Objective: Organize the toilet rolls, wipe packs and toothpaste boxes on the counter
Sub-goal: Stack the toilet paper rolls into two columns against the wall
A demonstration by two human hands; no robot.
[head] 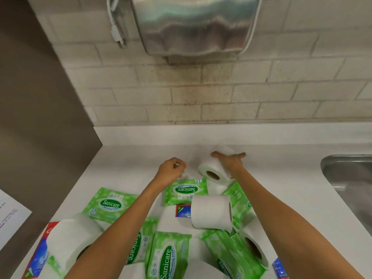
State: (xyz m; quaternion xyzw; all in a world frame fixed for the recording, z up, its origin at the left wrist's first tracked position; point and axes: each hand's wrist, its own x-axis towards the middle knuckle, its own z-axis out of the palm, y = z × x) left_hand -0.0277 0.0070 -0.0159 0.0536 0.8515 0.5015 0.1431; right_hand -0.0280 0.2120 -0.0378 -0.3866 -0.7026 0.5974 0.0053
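My right hand point(231, 161) grips a white toilet roll point(211, 171) from above, tilted, its core hole facing me, over the far part of the pile. To its left, my left hand point(173, 168) is curled with the fingers closed and seems to hold nothing. Another toilet roll point(211, 211) lies on its side in the middle. Green Sanicare wipe packs point(185, 191) point(109, 204) point(168, 256) are scattered across the white counter point(141, 156). A red and blue toothpaste box point(182, 210) peeks out beside the middle roll. More rolls point(68, 238) point(254, 247) lie at the near edge.
A steel sink point(348, 178) is set into the counter at the right. A metal hand dryer point(195, 25) hangs on the brick wall above, with a plug point(119, 40) dangling beside it. A brown partition point(40, 117) closes the left side. Further toothpaste boxes point(37, 262) point(279, 268) lie near the front.
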